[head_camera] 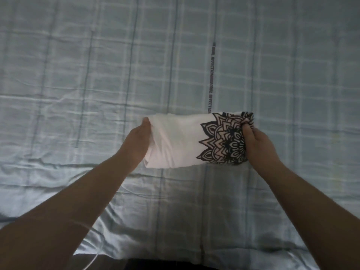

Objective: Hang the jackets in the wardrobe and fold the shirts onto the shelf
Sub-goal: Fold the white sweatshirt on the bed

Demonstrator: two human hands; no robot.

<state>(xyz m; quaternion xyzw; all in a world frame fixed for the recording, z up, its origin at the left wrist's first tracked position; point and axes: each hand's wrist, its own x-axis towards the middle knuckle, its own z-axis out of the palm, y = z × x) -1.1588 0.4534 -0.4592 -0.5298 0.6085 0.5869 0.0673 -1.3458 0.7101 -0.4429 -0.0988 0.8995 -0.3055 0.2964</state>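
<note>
**Q:** Where is the task item being kept?

**A:** The white folded shirt is being held near the middle of the bed, over the light blue checked bedsheet. It is folded into a compact oblong lying left to right. Whether it is resting on the sheet or being lifted just clear of it cannot be told.

**Q:** How is the grip being applied at each end?

**A:** The left end is being clasped by the left hand. The thumb is lying at the far edge, and the fingers are being hidden by the fabric. The right end is being pinched by the right hand, with the fingers curled into bunched cloth.

**Q:** What is being shown on the shirt?

**A:** A black mandala print is being displayed on the right half and is being partly covered by the right hand. The left half is plain white.

**Q:** What else is being seen?

**A:** A dark lettered stripe is running across the sheet away from the shirt's far edge, and the word AFFECTION is legible. A thin white cord is lying at the lower left, beside the left forearm.
</note>
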